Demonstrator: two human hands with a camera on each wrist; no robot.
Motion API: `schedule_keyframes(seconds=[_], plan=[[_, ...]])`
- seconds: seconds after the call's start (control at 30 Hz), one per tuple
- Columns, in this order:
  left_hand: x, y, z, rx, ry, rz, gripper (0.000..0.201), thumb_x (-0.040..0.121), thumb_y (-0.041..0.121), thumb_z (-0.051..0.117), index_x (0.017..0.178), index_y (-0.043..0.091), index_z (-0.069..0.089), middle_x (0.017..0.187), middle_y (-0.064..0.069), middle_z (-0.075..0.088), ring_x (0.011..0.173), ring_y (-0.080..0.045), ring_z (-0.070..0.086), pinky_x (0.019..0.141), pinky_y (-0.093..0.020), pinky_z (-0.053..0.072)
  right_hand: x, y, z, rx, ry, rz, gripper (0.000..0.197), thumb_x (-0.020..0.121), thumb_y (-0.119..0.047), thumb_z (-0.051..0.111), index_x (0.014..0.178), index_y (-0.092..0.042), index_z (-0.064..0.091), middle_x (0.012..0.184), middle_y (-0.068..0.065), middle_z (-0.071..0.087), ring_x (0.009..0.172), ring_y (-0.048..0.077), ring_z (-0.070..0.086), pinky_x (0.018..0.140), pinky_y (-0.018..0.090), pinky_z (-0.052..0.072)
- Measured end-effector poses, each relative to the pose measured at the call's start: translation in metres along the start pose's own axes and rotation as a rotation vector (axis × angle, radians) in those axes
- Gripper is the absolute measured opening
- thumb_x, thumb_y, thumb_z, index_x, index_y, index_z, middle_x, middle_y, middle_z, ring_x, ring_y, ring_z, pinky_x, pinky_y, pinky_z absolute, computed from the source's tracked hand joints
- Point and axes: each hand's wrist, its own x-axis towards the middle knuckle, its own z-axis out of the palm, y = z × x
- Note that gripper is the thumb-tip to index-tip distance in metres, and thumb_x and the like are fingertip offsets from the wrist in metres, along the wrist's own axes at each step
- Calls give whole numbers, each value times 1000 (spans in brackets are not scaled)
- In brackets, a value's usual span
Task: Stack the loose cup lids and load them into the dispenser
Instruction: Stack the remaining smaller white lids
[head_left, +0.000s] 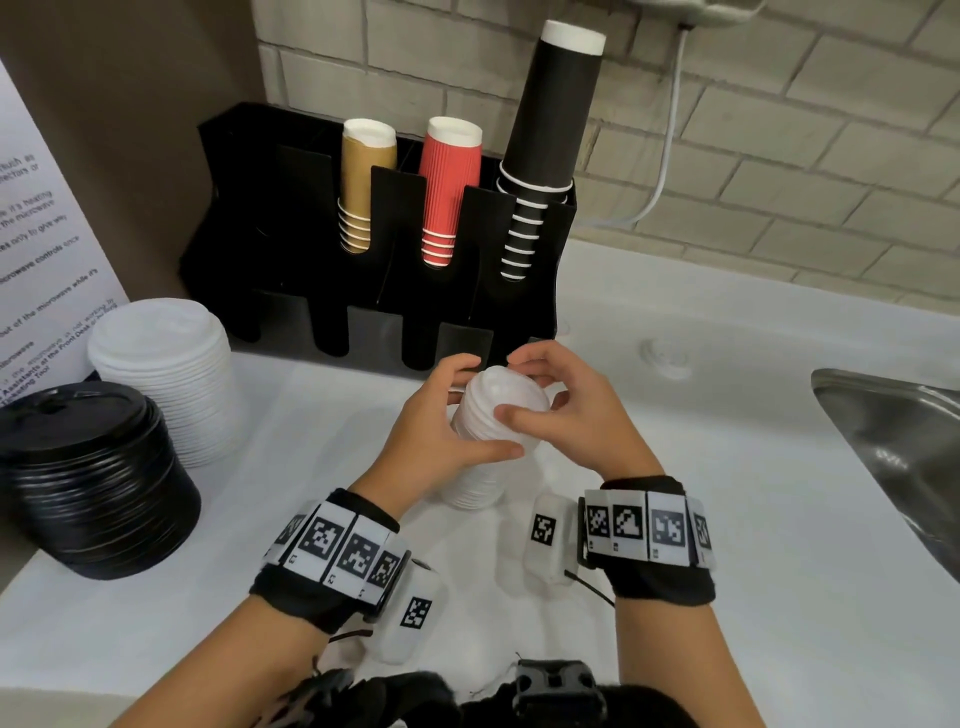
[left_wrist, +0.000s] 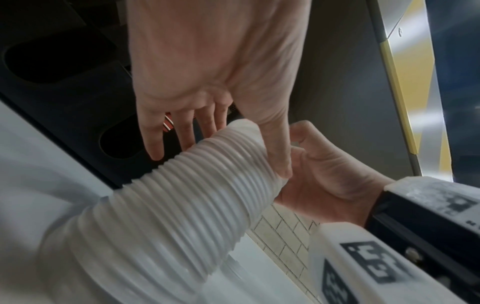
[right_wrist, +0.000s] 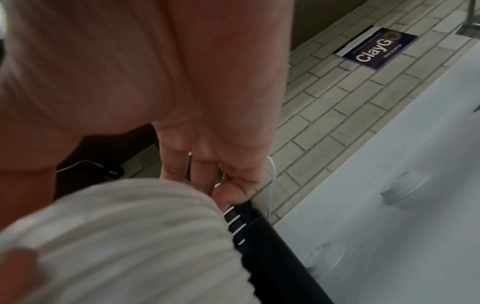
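White lids (head_left: 493, 415) in a tall stack stand mid-counter (head_left: 727, 519) — left hand (head_left: 436, 431) and right hand (head_left: 566, 410) both curl fingers round them.

The head view is evenly bright, with soft shadows under the hands on the white counter (head_left: 701, 467), and straight lines bend at its edges. The sink (head_left: 904, 441) shows some glare. Both wrist views are dimmer, and the lid stack (right_wrist: 116, 246) there is strongly blurred.
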Motion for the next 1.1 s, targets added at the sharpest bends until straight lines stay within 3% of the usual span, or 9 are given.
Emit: schedule_keyframes(seconds=[0.23, 0.4, 0.5, 0.6, 0.7, 0.77, 0.87, 0.97, 1.1], plan=[[-3, 5, -2, -20, -24, 22, 93, 55, 29, 95, 133, 39, 45, 121, 19, 58, 112, 4, 52, 89, -15, 43, -1, -6, 0, -60, -51, -36, 47, 67, -17, 84, 106, -26, 60, 100, -18, 62, 93, -6, 56, 70, 6, 40], [-3, 6, -3, -11, -31, 62, 62, 63, 31, 91, 113, 39, 55, 114, 24, 59, 110, -1, 54, 94, -31, 49, -1, -7, -7, -26, -98, -61, 43, 65, -24, 88, 99, -26, 63, 99, -16, 64, 91, 3, 59, 68, 9, 43], [-3, 4, -3, 0, -39, 61, 52, 66, 32, 89, 105, 42, 55, 115, 26, 56, 111, 0, 51, 95, -31, 48, 14, 10, -23, 174, 125, 11, 18, 78, -28, 78, 89, -26, 64, 90, -20, 66, 83, -1, 61, 69, 11, 45], [-3, 4, -4, 7, -50, 36, 51, 67, 32, 88, 102, 46, 54, 120, 22, 54, 114, -2, 49, 92, -25, 46, 53, 44, -34, 255, 382, 268, 4, 88, -22, 62, 91, -24, 61, 88, -13, 61, 81, 6, 56, 75, 23, 43], [-3, 7, -5, 28, -54, 27, 52, 68, 30, 87, 106, 43, 53, 122, 21, 53, 115, -2, 48, 88, -19, 44, 96, 78, -36, 137, 167, 606, 31, 91, -27, 57, 121, -26, 51, 107, 1, 52, 85, 14, 50, 76, 29, 45], [-4, 8, -5, 36, -54, 22, 52, 69, 28, 87, 107, 40, 53, 122, 22, 53, 115, -2, 48, 92, -23, 45, 116, 96, -33, 10, -2, 691, 49, 90, -32, 59, 135, -30, 41, 114, 4, 51, 89, 19, 53, 84, 33, 47], [-5, 10, -7, 33, -58, 12, 53, 70, 26, 87, 110, 36, 54, 123, 21, 53, 116, -5, 49, 97, -29, 46, 136, 109, -28, -272, -106, 604, 59, 91, -32, 57, 145, -26, 34, 129, 11, 56, 109, 32, 58, 96, 38, 45], [-6, 12, -8, 40, -59, 5, 53, 70, 25, 87, 112, 32, 55, 124, 18, 54, 117, -6, 49, 100, -33, 45, 145, 113, -27, -458, -126, 558, 53, 95, -24, 54, 145, -13, 38, 142, 17, 48, 129, 35, 46, 106, 40, 37], [-6, 13, -9, 41, -60, 2, 53, 70, 26, 87, 112, 31, 56, 123, 18, 55, 115, -4, 50, 102, -33, 44, 143, 119, -29, -763, -174, 546, 53, 84, -43, 58, 129, -16, 46, 126, 17, 53, 113, 40, 54, 95, 46, 47]])
